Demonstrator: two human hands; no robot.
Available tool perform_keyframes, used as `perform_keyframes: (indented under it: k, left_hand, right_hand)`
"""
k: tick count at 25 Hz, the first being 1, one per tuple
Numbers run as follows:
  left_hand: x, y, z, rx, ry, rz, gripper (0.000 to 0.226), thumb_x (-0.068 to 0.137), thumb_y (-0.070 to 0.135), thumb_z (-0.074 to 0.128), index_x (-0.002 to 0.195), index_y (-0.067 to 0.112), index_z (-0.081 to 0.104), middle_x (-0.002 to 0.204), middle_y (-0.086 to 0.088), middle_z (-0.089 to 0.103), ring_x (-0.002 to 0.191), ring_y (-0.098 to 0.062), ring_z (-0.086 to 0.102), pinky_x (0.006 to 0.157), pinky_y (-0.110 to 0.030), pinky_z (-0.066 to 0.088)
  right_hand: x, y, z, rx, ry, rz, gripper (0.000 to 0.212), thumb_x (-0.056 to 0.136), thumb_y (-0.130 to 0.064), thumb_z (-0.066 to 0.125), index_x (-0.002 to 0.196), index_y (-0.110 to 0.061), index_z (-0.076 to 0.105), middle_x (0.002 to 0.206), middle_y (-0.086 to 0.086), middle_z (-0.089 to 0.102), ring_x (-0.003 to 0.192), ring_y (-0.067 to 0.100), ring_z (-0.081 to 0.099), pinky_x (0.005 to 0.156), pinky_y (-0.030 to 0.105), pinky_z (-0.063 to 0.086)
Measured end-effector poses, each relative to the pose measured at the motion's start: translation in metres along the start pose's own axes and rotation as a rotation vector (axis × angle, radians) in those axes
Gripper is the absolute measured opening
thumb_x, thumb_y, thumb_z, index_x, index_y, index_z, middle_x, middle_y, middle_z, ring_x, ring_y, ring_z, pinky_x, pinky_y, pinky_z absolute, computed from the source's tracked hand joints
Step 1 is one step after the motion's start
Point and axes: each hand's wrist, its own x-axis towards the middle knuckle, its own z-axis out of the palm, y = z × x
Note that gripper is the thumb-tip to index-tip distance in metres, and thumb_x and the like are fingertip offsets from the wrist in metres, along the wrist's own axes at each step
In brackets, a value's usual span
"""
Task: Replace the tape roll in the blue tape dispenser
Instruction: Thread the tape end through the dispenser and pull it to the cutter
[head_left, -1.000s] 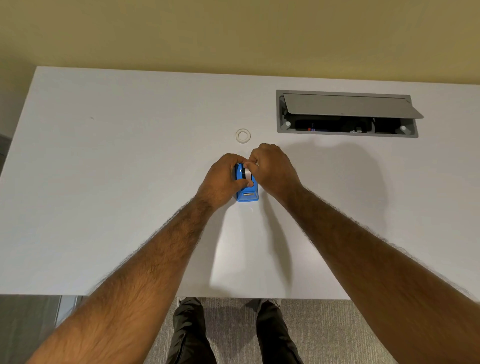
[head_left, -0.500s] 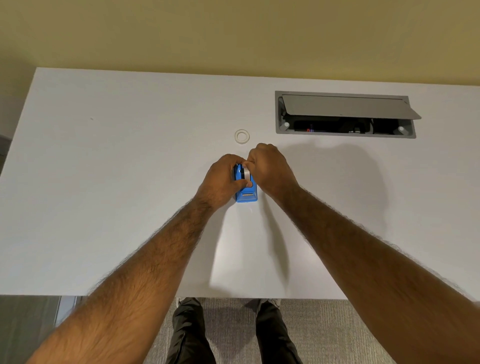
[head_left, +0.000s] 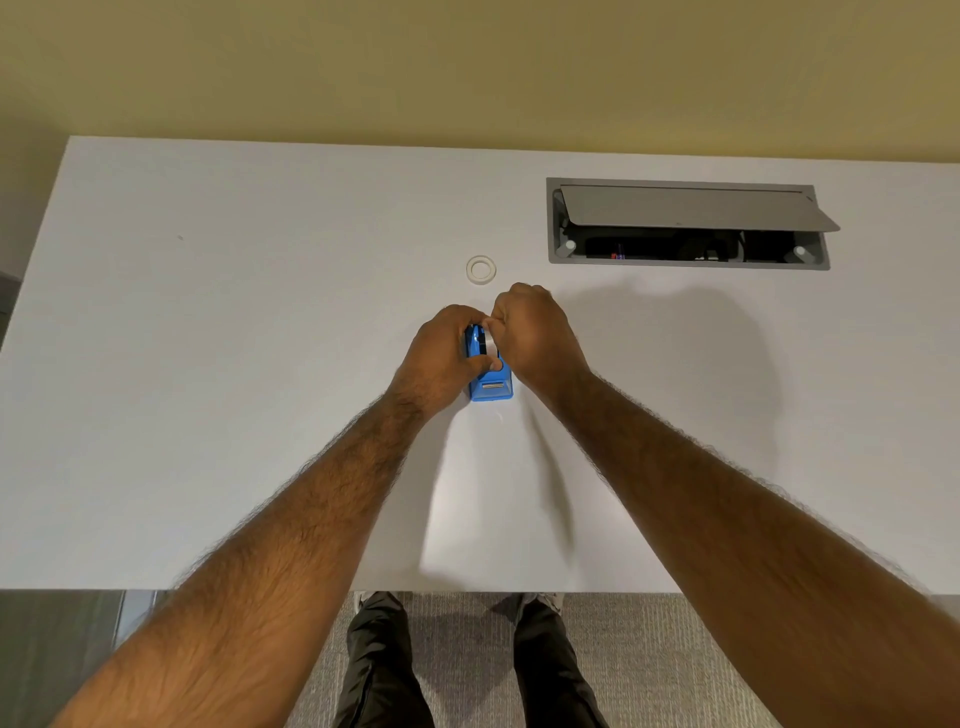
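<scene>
Not much has changed in the last second. My left hand (head_left: 441, 353) and right hand (head_left: 537, 332) have stayed on the blue tape dispenser (head_left: 491, 388) and moved only a tiny bit. The tape roll (head_left: 489, 340) sits in the top of the dispenser, between my two hands. So I think the new roll is in, and I am still pushing it into place. My left fingers curl round the dispenser's left side. My right thumb and fingers pinch the roll from the right, but their tips are hidden. A small empty ring (head_left: 481, 269) lies on the table (head_left: 208, 364) just behind the dispenser.
</scene>
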Motion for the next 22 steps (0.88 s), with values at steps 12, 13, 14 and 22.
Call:
perform_keyframes:
  k: [12, 13, 14, 22]
  left_hand:
    - [-0.0011, 0.0035, -0.0024, 0.010, -0.015, -0.013, 0.044, 0.076, 0.025, 0.084, 0.113, 0.023, 0.060, 0.109, 0.004, 0.062, 0.096, -0.015, 0.057, 0.074, -0.008, 0.035]
    - [-0.0010, 0.0035, -0.0024, 0.010, -0.014, -0.014, 0.045, 0.076, 0.025, 0.084, 0.113, 0.022, 0.059, 0.110, 0.004, 0.062, 0.096, -0.015, 0.057, 0.075, -0.009, 0.036]
    - [-0.0010, 0.0038, -0.0021, 0.012, -0.012, -0.015, 0.045, 0.076, 0.025, 0.084, 0.113, 0.022, 0.059, 0.110, 0.004, 0.062, 0.097, -0.016, 0.057, 0.077, -0.011, 0.037]
    - [-0.0024, 0.0076, -0.0028, 0.027, -0.015, -0.031, 0.047, 0.077, 0.027, 0.083, 0.117, 0.019, 0.059, 0.115, -0.001, 0.063, 0.098, -0.015, 0.056, 0.085, -0.022, 0.040]
  right_hand:
    - [-0.0025, 0.0028, -0.0037, 0.070, -0.004, -0.048, 0.028, 0.091, -0.024, 0.059, 0.071, -0.004, 0.055, 0.070, 0.010, 0.051, 0.067, 0.020, 0.047, 0.063, 0.031, 0.035]
    - [-0.0028, 0.0029, -0.0029, 0.077, 0.003, -0.042, 0.028, 0.092, -0.024, 0.059, 0.070, -0.006, 0.053, 0.070, 0.008, 0.050, 0.067, 0.019, 0.046, 0.063, 0.030, 0.034]
    - [-0.0032, 0.0029, -0.0023, 0.080, 0.008, -0.033, 0.028, 0.092, -0.024, 0.059, 0.071, -0.006, 0.054, 0.070, 0.008, 0.050, 0.067, 0.019, 0.047, 0.064, 0.030, 0.034]
    - [-0.0050, 0.0032, -0.0035, 0.100, 0.014, -0.007, 0.030, 0.093, -0.023, 0.055, 0.078, 0.003, 0.061, 0.079, 0.019, 0.063, 0.071, 0.023, 0.051, 0.065, 0.030, 0.036]
